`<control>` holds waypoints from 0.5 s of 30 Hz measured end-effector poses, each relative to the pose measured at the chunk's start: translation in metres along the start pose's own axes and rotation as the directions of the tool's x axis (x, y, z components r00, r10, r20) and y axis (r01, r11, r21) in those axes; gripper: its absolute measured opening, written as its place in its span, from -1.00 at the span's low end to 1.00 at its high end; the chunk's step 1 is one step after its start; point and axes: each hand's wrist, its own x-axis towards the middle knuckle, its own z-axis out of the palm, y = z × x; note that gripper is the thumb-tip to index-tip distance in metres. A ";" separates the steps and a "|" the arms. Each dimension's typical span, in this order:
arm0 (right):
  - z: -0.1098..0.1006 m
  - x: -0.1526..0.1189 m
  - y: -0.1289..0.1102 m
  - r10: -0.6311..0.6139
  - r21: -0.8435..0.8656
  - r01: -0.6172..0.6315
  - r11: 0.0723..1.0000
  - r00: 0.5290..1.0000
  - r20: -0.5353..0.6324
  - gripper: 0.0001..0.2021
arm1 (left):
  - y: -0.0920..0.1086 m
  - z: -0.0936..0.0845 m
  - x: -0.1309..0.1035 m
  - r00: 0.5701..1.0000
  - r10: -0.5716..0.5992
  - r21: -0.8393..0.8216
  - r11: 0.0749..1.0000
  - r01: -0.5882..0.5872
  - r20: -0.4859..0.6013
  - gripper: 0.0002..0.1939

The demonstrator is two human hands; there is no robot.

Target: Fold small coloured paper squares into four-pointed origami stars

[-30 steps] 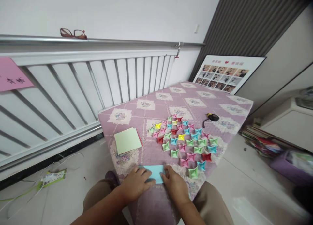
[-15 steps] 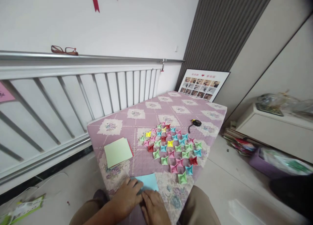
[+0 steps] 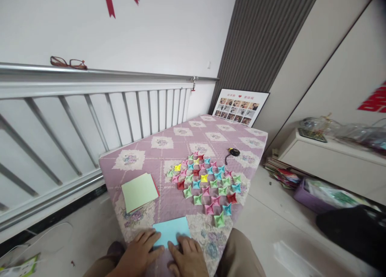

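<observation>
Blue paper sheet (image 3: 171, 232) lies flat at the near edge of the quilted bed (image 3: 181, 148), pinned under both our hands; left hand (image 3: 139, 253) grip spread flat on its left corner, right hand (image 3: 188, 259) grip flat, fingers together on its near edge. Just beyond: folded paper stars (image 3: 206, 182); to the left, a green paper stack (image 3: 139, 191). Farther off, glasses (image 3: 68, 62) on the rail
</observation>
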 end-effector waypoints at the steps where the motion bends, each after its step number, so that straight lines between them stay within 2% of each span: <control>1: -0.001 0.001 -0.001 0.007 0.000 -0.007 1.000 1.000 0.020 -0.47 | -0.002 0.001 -0.007 1.000 0.003 0.007 1.000 -0.003 -0.002 -0.64; 5: -0.008 0.001 -0.003 0.010 0.021 -0.012 1.000 0.996 0.089 -0.40 | -0.004 0.008 -0.026 0.999 -0.032 0.055 0.998 0.032 -0.009 -0.62; 8: -0.013 -0.004 -0.003 0.014 0.061 -0.021 0.998 0.993 0.117 -0.39 | -0.002 0.008 -0.031 0.998 -0.051 0.060 0.997 0.049 0.029 -0.58; 11: -0.018 -0.012 0.001 0.051 0.084 -0.061 0.995 0.992 0.115 -0.41 | 0.001 0.000 -0.029 0.990 -0.100 0.035 0.995 0.097 0.101 -0.53; 15: -0.026 -0.024 0.014 0.110 0.030 -0.112 0.993 0.992 0.056 -0.47 | 0.006 -0.013 -0.022 0.973 -0.161 -0.016 0.986 0.166 0.163 -0.55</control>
